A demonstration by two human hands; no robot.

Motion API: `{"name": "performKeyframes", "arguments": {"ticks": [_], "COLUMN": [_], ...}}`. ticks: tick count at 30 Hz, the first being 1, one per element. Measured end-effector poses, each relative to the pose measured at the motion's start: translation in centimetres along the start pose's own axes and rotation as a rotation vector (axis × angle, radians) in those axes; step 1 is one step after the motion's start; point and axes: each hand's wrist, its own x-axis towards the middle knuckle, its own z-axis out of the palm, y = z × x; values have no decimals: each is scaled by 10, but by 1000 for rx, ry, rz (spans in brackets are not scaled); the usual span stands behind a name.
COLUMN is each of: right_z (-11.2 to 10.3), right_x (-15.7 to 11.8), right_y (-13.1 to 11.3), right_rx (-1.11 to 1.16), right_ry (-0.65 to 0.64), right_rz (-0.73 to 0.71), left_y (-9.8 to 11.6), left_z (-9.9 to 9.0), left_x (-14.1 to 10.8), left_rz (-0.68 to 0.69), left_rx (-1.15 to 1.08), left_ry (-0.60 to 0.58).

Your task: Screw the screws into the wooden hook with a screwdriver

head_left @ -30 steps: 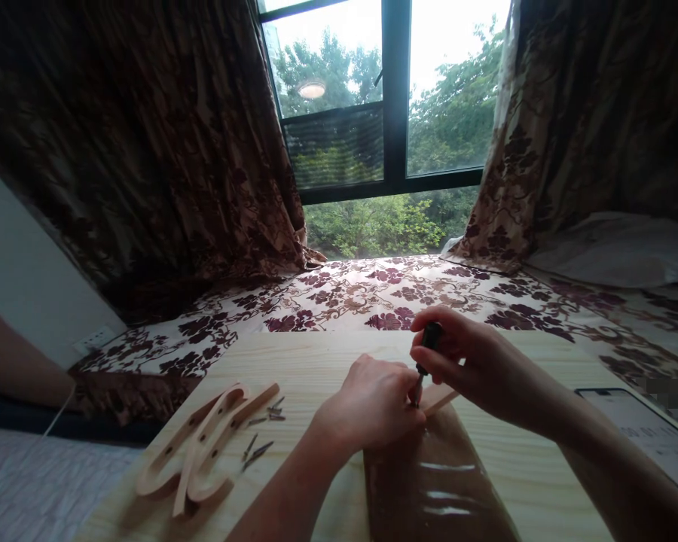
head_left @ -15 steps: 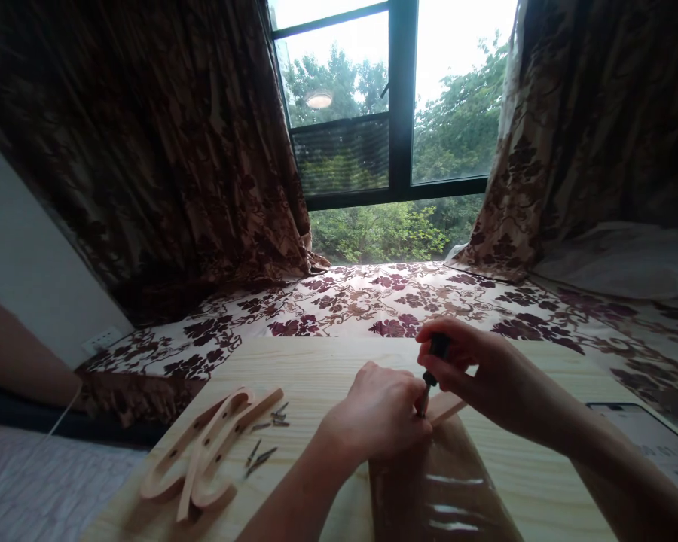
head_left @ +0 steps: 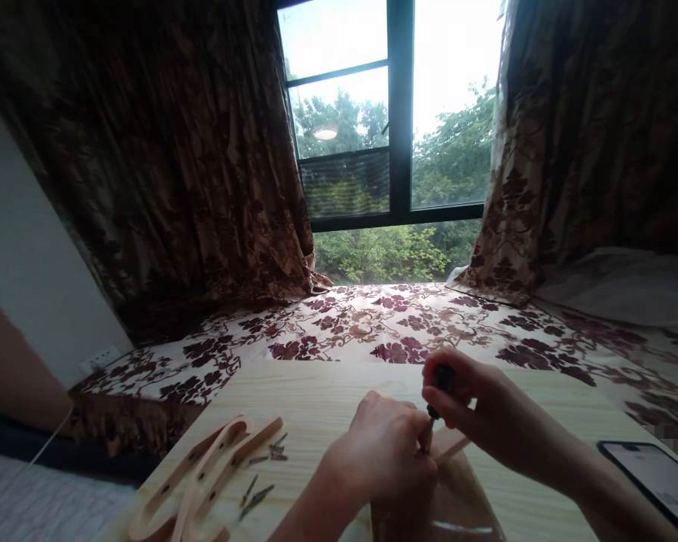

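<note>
My right hand [head_left: 474,399] is closed round the black handle of a screwdriver [head_left: 441,380], held nearly upright. Its metal shaft runs down to the fingertips of my left hand [head_left: 376,452], where the tip is hidden. Bent low over the work, my left hand grips a pale wooden piece [head_left: 450,446], apparently a hook; only one end shows. Beneath it lies a brown, glossy, flat object [head_left: 463,500]. To the left, several curved wooden hooks [head_left: 255,443] with dark holes lie overlapping. Several loose screws [head_left: 256,500] are scattered beside them.
All this rests on a pale wooden board [head_left: 310,391]. A phone [head_left: 655,482] lies at its right side, close to my right forearm. Behind is a flowered cloth [head_left: 395,324] on a ledge below a window [head_left: 401,150], with dark curtains [head_left: 215,150] either side.
My view has tilted up, so everything sits lower in the picture. The screwdriver's handle leans slightly more to the right, and my right fingers have shifted on it. My left hand stays in place.
</note>
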Motion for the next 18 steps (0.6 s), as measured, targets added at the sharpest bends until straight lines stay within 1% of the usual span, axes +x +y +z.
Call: {"name": "performKeyframes", "arguments": {"ticks": [2, 5, 9, 12, 15, 18], "right_z": [-3, -4, 0, 2, -1, -5], "right_x": [-1, -1, 2, 1, -2, -5], "right_y": [0, 1, 4, 3, 1, 2], "right_rx": [-1, 19, 73, 34, 16, 54], "right_ry": [-5, -3, 5, 11, -30, -72], "right_rz": [-11, 9, 56, 71, 32, 10], "left_y": [0, 1, 3, 2, 1, 0], "left_z": [1, 1, -1, -1, -1, 0], "left_x": [-1, -2, -2, -1, -1, -1], "left_rz": [1, 0, -5, -9, -11, -9], "left_rx": [-4, -5, -3, 0, 8, 13], "left_ry": [2, 0, -13, -16, -8, -9]}}
